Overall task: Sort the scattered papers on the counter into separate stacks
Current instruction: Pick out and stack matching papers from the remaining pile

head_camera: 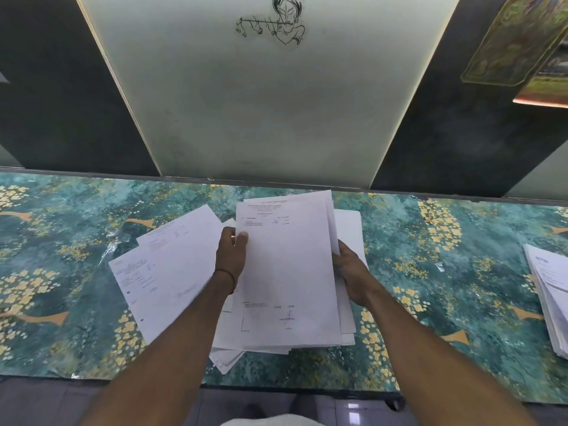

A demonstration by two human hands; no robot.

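A bundle of white printed sheets [287, 272] is held over the middle of the counter. My left hand [231, 256] grips its left edge, thumb on top of the front sheet. My right hand [353, 272] holds the right edge, fingers tucked under the sheets. More loose papers [166, 272] lie fanned out on the counter to the left, partly under my left forearm. Other sheets [227, 355] stick out below the held bundle. A separate stack of papers [550, 293] rests at the far right of the counter.
The counter [430, 256] has a teal covering with yellow flowers. Behind it rises a pale wall panel [270, 103] with a line drawing, flanked by dark panels. Pictures [519, 41] hang at the upper right. The counter's front edge [307, 390] runs just below the papers.
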